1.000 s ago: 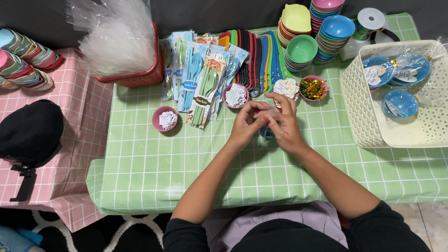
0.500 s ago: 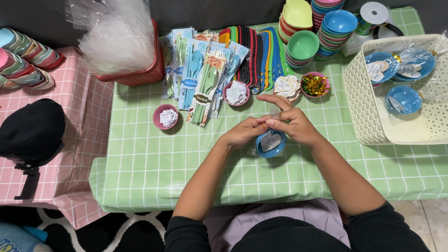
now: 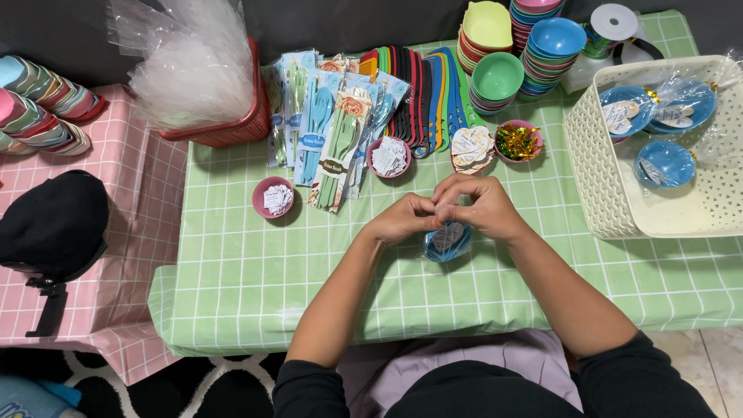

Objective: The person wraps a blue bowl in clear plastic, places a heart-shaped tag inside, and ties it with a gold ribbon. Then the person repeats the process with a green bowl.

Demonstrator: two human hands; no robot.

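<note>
Here I have both hands, left [image 3: 402, 223] and right [image 3: 481, 207], pinched shut over the small blue plastic bowl in clear wrap [image 3: 447, 241] mid-tabletop, closing the wrap's top; it likely needs tying next.

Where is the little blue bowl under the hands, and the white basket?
blue bowl [image 3: 446, 241], head view, on its wrapped front side below the hands.
white basket [image 3: 592, 182], head view, on its left lattice wall.
</note>
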